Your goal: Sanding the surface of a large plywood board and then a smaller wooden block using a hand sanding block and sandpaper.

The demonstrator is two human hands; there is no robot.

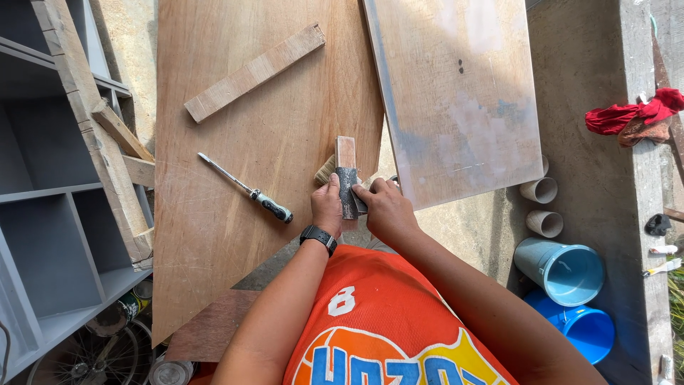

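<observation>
Right now both hands, the left hand (328, 205) and the right hand (382, 207), pinch gray sandpaper (348, 191) around a small wood block (346, 152) at the board (242, 157) edge, and loose paper could slip off, scraping 1 finger.

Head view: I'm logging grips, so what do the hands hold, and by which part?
Both hands, left and right, hold a small wooden block by its lower end, where dark sandpaper wraps it.
</observation>
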